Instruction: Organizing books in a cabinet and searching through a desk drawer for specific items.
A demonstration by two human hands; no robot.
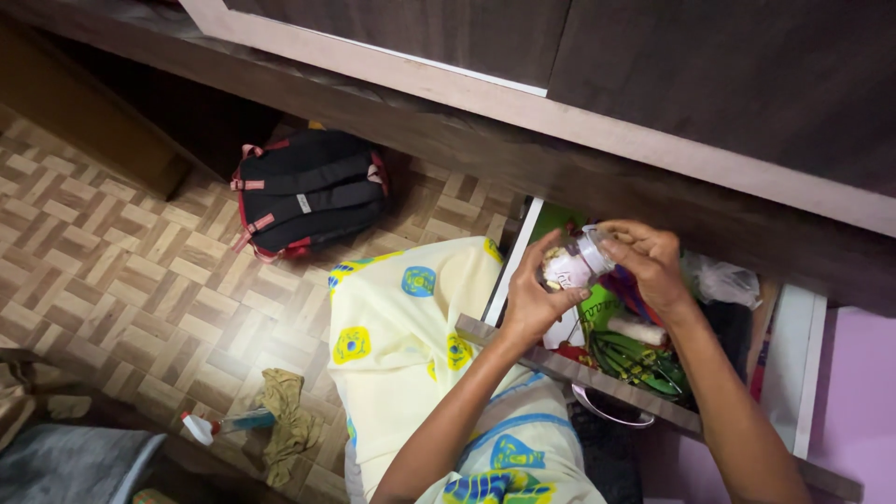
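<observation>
An open drawer crammed with green packets is seen below the dark cabinet, and above it a small clear plastic jar is held by 2 hands. The body is wrapped by the left hand and the lid is pinched by the right hand. The jar is judged light, rigid and somewhat slippery, best gripped around the body.

Patterned wood floor, black backpack, crumpled rag, spray bottle lying on it

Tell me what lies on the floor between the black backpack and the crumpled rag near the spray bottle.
In the head view, only bare wood-patterned floor lies between the black backpack and the crumpled rag; the spray bottle lies left of the rag.
</observation>
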